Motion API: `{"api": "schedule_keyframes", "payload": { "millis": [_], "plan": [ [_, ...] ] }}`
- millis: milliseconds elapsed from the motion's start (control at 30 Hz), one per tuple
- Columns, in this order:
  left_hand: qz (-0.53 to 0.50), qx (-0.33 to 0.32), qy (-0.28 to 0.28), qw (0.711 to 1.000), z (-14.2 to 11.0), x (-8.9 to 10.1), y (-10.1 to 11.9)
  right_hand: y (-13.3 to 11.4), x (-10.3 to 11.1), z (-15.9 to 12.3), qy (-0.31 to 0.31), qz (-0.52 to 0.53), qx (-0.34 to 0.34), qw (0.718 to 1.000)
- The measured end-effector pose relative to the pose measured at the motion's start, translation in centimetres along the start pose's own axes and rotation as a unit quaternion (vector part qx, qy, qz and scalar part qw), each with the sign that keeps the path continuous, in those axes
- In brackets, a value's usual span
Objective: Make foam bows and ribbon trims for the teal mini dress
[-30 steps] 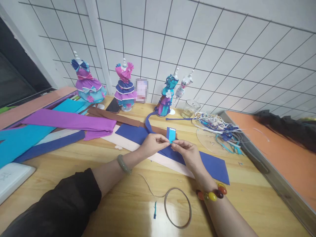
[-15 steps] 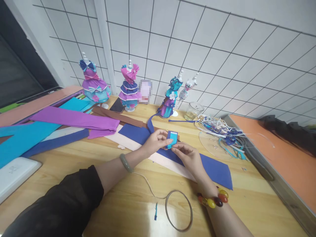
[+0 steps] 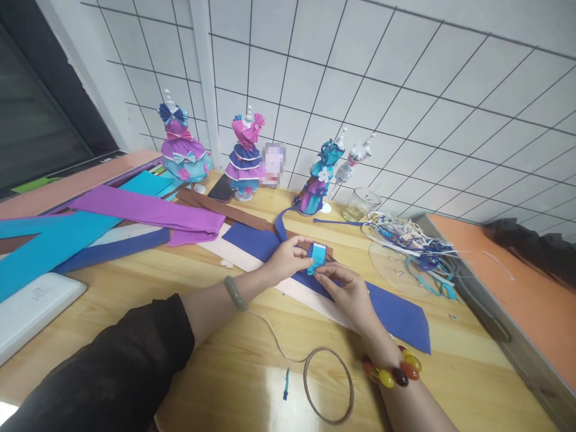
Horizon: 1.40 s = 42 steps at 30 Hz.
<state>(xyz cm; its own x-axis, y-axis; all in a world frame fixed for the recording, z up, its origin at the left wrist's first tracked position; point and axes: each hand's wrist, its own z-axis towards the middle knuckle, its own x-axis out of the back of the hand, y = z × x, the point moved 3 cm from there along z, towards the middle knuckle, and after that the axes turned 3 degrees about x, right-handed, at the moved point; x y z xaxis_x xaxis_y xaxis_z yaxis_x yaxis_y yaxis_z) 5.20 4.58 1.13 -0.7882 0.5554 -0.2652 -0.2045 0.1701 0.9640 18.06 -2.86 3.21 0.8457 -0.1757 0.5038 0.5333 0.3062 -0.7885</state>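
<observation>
Fingers [image 3: 304, 263] of left hand [image 3: 285, 261] and right hand [image 3: 348, 294] pinching blue strip [image 3: 319, 255], edges partly hidden, sleeve [image 3: 121, 360] cropped

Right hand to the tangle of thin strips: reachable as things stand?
Probably yes: nothing upright appears to stand between the right hand and the tangle of thin strips. Its fingers are pinching the folded blue piece, though, so they'd likely need to let go first.

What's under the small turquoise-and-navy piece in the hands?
Around the piece, a wide navy strip and a brown strip show below. Its underside, and whatever it directly covers, cannot be seen.
</observation>
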Motion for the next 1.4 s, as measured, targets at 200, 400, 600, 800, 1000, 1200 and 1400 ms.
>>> {"api": "schedule_keyframes", "payload": {
  "millis": [200, 400, 600, 800, 1000, 1200, 1400],
  "plan": [
    [0.002, -0.007, 0.005, 1.0, -0.04, 0.07, 0.05, 0.02, 0.01, 0.05, 0.002, -0.003, -0.001, 1.0],
    [-0.007, -0.008, -0.012, 1.0, -0.04, 0.0, 0.05, -0.09, -0.04, 0.0, -0.003, -0.007, -0.004, 1.0],
    [0.009, -0.009, 0.013, 1.0, 0.04, 0.28, -0.05, 0.02, -0.08, 0.0, -0.003, -0.002, -0.005, 1.0],
    [0.009, -0.009, -0.011, 1.0, -0.05, 0.08, 0.13, -0.11, 0.02, 0.02, -0.001, -0.002, 0.003, 1.0],
    [0.003, 0.003, -0.006, 1.0, 0.0, 0.08, 0.24, -0.21, 0.07, 0.05, -0.001, -0.005, 0.012, 1.0],
    [-0.007, 0.012, -0.012, 1.0, -0.05, -0.09, 0.37, -0.2, 0.15, 0.21, -0.001, -0.005, 0.039, 0.999],
    [-0.029, 0.011, -0.021, 0.999, -0.04, -0.23, 0.21, -0.4, 0.18, 0.28, 0.001, -0.01, 0.043, 0.999]
  ]
}}
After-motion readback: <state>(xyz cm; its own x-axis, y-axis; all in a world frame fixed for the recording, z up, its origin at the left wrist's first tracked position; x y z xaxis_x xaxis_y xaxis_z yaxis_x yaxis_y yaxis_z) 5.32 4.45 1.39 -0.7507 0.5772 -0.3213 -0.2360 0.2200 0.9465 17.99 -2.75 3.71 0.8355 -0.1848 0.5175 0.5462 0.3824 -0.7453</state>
